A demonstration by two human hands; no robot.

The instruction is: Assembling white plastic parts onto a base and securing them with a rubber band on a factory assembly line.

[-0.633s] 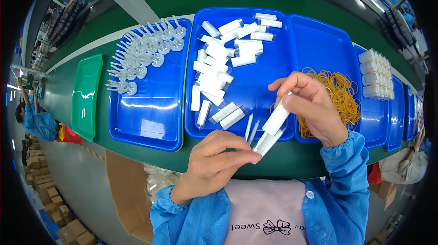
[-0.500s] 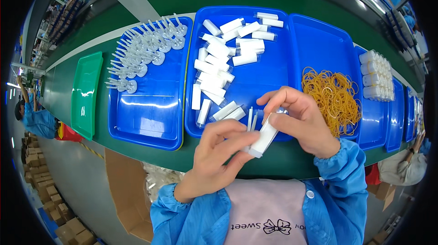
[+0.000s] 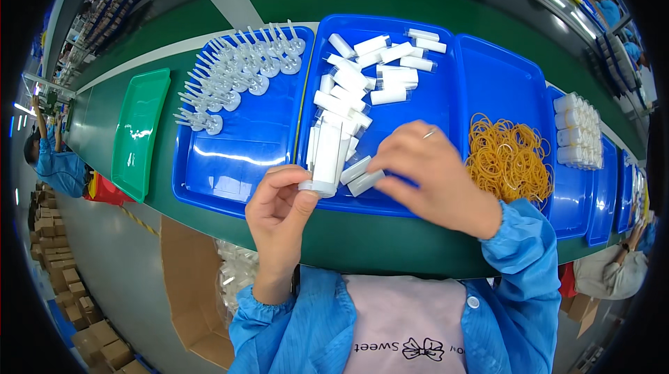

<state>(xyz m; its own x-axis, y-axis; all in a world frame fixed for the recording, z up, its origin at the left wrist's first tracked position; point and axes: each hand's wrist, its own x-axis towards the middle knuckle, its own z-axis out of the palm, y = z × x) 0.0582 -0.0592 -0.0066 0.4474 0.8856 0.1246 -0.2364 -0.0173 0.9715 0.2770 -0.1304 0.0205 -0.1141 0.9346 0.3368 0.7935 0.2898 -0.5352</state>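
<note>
My left hand [image 3: 280, 210] pinches the lower end of a white tube-like piece in a clear plastic sleeve [image 3: 326, 165], held upright above the front of the middle blue tray [image 3: 435, 112]. A clear part shows at its foot, between thumb and fingers. My right hand [image 3: 433, 180] is over the same tray's right front part, slightly blurred. Its thumb and fingers are apart, close to two loose white pieces [image 3: 364, 180] at the front. More white pieces in clear film [image 3: 398, 76] lie scattered at the back and left of this tray.
Left stands a blue tray [image 3: 237, 165] with rows of clear stemmed parts [image 3: 240, 67]; beyond it is a green tray [image 3: 139, 137]. On the right, a blue tray [image 3: 498, 71] holds orange rubber bands [image 3: 509, 158]. Bundled white cylinders [image 3: 578, 130] lie farther right. An open cardboard box [image 3: 188, 283] is below the table's edge.
My left hand has moved left and tilted the white piece upright. My right hand has let go of it and moved left, toward the loose pieces. The view has shifted slightly.
</note>
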